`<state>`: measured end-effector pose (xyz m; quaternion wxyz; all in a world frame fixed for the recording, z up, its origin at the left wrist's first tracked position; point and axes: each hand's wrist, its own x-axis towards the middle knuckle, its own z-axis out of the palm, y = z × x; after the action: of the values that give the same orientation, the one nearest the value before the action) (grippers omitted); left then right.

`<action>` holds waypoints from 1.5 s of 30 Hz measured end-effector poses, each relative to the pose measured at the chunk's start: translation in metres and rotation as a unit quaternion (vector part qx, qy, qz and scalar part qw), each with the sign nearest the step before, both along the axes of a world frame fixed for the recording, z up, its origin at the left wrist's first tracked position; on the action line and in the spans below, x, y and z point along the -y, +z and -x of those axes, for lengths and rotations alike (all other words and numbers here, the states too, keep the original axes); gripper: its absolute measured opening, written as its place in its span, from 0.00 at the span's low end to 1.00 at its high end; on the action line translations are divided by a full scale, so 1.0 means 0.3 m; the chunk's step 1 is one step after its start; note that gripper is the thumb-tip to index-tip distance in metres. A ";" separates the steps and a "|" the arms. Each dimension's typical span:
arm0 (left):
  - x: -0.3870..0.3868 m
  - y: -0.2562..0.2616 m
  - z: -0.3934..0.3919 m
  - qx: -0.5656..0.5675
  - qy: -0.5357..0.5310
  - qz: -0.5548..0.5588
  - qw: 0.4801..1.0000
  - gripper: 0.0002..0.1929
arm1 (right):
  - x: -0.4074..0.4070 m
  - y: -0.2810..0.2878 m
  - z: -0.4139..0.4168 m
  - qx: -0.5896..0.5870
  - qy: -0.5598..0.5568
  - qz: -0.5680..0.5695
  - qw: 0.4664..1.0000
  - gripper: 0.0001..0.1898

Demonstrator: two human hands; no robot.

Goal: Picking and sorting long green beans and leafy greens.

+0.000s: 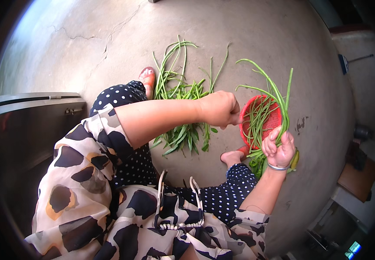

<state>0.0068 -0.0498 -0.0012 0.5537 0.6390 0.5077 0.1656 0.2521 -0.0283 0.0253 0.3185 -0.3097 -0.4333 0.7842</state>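
Observation:
My right hand (278,148) grips a bunch of long green leafy stems (283,112), whose tips arch up over the basket. Green leaves (257,162) and a yellow leaf (294,161) show around that wrist. A red plastic basket (242,109) on the floor holds many thin green stems (257,120). Beside its left rim is my left hand (220,109), with the fingers curled in. Its fingertips face away, so anything pinched in them is hidden. Beneath my left forearm lies a heap of leafy green stems (187,89), partly covered by the arm.
My sandalled feet, the left foot (147,79) and the right foot (234,156), flank the heap on the cracked concrete floor (213,29). A metal door leaf with a bolt (73,111) stands at left. Along the right side are a brown board (358,178) and a blue dustpan-like object (343,64).

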 end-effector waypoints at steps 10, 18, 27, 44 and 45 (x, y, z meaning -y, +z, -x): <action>-0.048 0.000 -0.019 0.602 0.358 0.298 0.649 0.07 | 0.054 -0.011 0.075 0.323 0.191 -0.040 0.926 0.14; -0.099 0.030 0.096 0.610 0.372 0.228 0.661 0.10 | 0.013 0.027 -0.030 0.381 0.151 -0.025 0.912 0.13; -0.096 0.053 0.109 0.646 0.342 0.186 0.657 0.12 | -0.001 0.043 -0.166 0.403 0.072 -0.055 0.911 0.15; -0.113 0.058 0.138 0.679 0.316 0.190 0.635 0.18 | -0.004 0.069 -0.290 0.234 -0.047 0.007 0.971 0.19; -0.111 0.061 0.136 0.683 0.311 0.189 0.634 0.18 | -0.005 0.070 -0.296 0.193 -0.053 0.008 0.980 0.20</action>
<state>-0.0340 -0.0166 0.0171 0.7670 0.0294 0.1737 0.6170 0.3408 -0.0267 0.0464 0.2676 -0.4798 -0.4634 0.6953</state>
